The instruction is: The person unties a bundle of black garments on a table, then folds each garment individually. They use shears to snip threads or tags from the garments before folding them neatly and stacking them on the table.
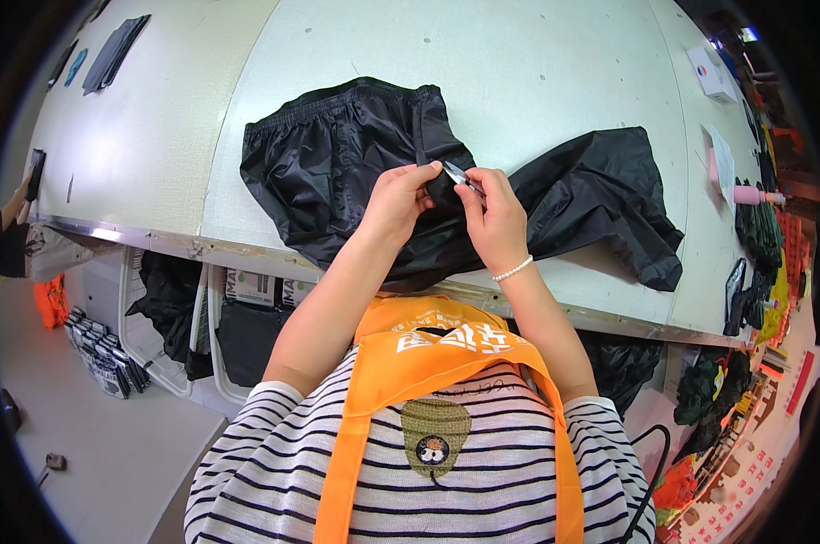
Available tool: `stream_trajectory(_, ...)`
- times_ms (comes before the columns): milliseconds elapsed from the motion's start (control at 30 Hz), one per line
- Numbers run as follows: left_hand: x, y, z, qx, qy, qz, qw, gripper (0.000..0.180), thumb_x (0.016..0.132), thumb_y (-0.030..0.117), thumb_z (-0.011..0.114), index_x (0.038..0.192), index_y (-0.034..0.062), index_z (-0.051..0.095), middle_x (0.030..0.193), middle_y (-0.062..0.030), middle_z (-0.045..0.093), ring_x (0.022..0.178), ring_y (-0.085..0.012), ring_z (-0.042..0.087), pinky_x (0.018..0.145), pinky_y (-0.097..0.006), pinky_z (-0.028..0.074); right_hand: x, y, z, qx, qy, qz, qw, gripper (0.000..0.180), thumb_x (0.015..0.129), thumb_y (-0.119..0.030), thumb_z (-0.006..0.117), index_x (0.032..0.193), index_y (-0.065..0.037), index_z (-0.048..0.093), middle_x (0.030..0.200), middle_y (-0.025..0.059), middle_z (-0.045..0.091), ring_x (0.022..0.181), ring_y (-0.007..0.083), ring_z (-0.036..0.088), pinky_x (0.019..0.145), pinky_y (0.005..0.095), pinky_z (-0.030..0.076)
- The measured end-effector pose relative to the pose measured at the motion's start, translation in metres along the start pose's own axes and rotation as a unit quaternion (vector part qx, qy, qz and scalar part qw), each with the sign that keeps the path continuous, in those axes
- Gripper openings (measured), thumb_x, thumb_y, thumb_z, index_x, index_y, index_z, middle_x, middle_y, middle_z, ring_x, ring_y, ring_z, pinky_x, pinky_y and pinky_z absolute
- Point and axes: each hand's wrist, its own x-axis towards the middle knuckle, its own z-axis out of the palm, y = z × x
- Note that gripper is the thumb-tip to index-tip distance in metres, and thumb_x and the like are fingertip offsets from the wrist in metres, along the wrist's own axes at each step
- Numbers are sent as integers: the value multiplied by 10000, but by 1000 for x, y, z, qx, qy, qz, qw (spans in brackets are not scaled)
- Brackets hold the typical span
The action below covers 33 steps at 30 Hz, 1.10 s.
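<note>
Black trousers point(333, 172) with a gathered elastic waistband lie spread on the pale table, one leg point(600, 195) stretched to the right. My left hand point(401, 198) pinches a fold of the black fabric between thumb and fingers, near the middle of the garment. Close beside it, my right hand point(496, 216) is closed on small metal thread snips point(457, 175), whose blades point up and left toward the left fingertips at the pinched cloth. Whether a thread lies between the blades is too small to tell.
The pale table point(519, 63) has its front edge just before my body. Folded dark garments point(117, 54) lie at far left. A white box point(711, 74) and a pink thread cone point(750, 195) are at right. Below the edge, white baskets point(142, 335) hold black cloth.
</note>
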Motion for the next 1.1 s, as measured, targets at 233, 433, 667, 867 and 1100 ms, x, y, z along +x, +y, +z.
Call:
stream_trajectory(233,-3,0,-1,3,2,-1,1000,148,825,177,644,710,105,585,666,28,578,578,-59,491,540,-209,386,1,3,1,18,18,-1,1000,183,833,-158,629,960,-54,549,824,102,579,667,246,601,582,304,477)
stream_trajectory(433,16,3,-22,-64,67,81,992,174,833,171,637,697,99,556,644,6,501,590,-113,482,595,-251,417,30,39,-53,-39,42,125,990,221,797,-212,664,933,-58,585,789,105,626,666,245,602,581,326,473)
stream_trajectory(667,18,29,-55,662,158,423,598,731,779,343,670,1350,21,348,1380,-185,368,1240,-329,390,1018,-400,307,-4,204,-131,-412,-105,135,895,368,875,-158,499,1240,-201,502,1298,90,471,1217,295,420,982,550,336)
stream_trajectory(867,-18,-27,-75,774,259,287,501,768,744,447,661,1347,70,372,1427,-140,315,1302,-334,301,1030,-553,220,-91,235,-144,-311,-80,242,915,362,869,-128,480,1220,-203,530,1288,40,506,1195,246,459,967,536,349)
stream_trajectory(1100,-16,-77,-44,775,263,251,517,762,755,446,644,1350,69,354,1419,-161,310,1305,-307,299,1042,-577,175,-59,259,-208,-252,30,208,945,298,857,-19,452,1126,-62,572,1103,163,576,990,355,554,842,394,451)
